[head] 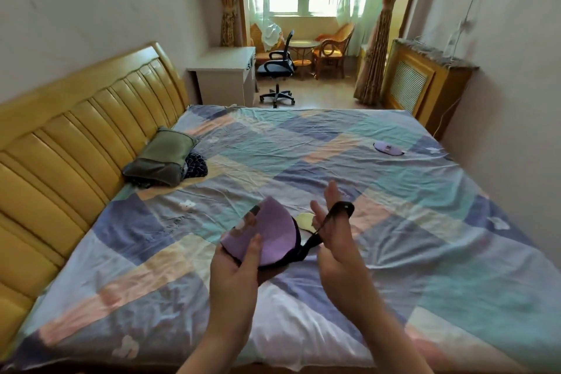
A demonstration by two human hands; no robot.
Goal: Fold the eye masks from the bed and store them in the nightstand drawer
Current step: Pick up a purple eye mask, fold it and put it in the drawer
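A purple eye mask (pixel 274 234), folded in half, is held above the bed in my left hand (pixel 239 264), thumb pressed on its top face. Its black elastic strap (pixel 334 215) runs to the right and loops around the fingers of my right hand (pixel 334 240), which stays spread with the palm turned left. A pale yellow round patch (pixel 305 220) shows just behind the mask. A second purple eye mask (pixel 387 148) lies flat on the patchwork bedsheet (pixel 303 146) far to the right. No nightstand drawer is in sight.
A green pillow (pixel 162 156) over dark patterned cloth rests against the yellow headboard (pixel 76 130). A white desk (pixel 226 73), a black office chair (pixel 277 70) and wooden chairs stand beyond the bed. A wooden radiator cover (pixel 425 82) lines the right wall.
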